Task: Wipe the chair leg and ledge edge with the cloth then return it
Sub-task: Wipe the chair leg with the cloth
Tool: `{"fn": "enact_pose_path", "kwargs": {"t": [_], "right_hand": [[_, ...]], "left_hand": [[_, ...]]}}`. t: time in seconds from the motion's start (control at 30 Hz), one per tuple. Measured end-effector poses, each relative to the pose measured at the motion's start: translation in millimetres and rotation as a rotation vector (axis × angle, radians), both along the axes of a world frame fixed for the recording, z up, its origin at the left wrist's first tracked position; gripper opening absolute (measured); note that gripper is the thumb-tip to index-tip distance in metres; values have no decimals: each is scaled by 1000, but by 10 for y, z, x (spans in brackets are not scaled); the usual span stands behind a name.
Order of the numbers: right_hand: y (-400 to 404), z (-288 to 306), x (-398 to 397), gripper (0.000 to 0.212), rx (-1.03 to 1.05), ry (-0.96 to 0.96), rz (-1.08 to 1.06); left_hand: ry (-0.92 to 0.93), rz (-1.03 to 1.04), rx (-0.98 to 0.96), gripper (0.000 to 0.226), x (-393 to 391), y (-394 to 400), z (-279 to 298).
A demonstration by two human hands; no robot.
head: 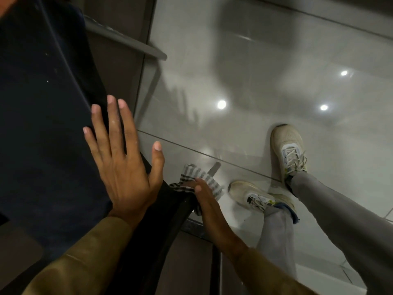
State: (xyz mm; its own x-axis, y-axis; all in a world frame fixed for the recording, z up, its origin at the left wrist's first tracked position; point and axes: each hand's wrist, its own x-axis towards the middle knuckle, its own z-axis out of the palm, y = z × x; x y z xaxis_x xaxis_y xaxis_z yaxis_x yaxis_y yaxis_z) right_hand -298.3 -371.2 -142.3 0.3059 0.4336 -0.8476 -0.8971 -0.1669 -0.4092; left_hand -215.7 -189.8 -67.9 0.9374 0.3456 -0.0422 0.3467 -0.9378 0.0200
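I look steeply down past a dark chair [42,103] on the left. My left hand [121,162] lies flat on the chair's edge with its fingers spread, holding nothing. My right hand [204,196] presses a grey-and-white striped cloth [202,177] around the black chair leg [213,168], which slants down to the floor. The cloth wraps the leg just above its foot, and only the leg's tip shows beyond it. A dark ledge edge [195,227] runs under my right forearm.
Glossy grey floor tiles [255,81] fill the right side, with ceiling lights mirrored in them. My two feet in pale sneakers [287,150] stand close to the right of the chair leg. A grey bar [127,42] crosses at the upper left.
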Motion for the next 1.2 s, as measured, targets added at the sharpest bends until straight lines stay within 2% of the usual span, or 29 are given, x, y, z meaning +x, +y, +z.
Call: {"fn": "enact_pose_path", "kwargs": {"t": [0.07, 0.2, 0.27, 0.4, 0.57, 0.67, 0.77, 0.9, 1.03, 1.13, 1.2], "right_hand": [[-7, -186, 69, 53, 7, -39, 63], [-72, -888, 281, 68, -56, -22, 93], [-65, -1077, 310, 61, -84, 40, 66], [-77, -719, 292, 52, -61, 84, 9], [-139, 53, -107, 49, 28, -97, -26], [-109, -119, -117, 52, -21, -105, -6], [-91, -632, -14, 60, -90, -106, 47], [-83, -1021, 200, 38, -111, -66, 91], [-85, -620, 173, 42, -115, -51, 5], [-72, -185, -33, 50, -72, -123, 10], [-52, -146, -56, 53, -70, -127, 50]], "left_hand": [[-10, 11, -14, 78, -18, -1, -28], [-43, 6, -32, 80, -47, 23, -61], [-52, 3, -30, 80, -46, 33, -63], [-47, 14, -40, 81, -20, 13, -40], [-19, 9, -36, 81, -30, 23, -29], [-27, 6, -47, 80, -25, 26, -41], [-39, 4, -71, 79, -34, 18, -49], [-15, 15, -73, 78, -18, -7, 7], [16, 35, -75, 77, 19, -53, 59], [29, 29, -66, 78, 11, -42, 67], [32, 30, -63, 78, 2, -30, 60]]}}
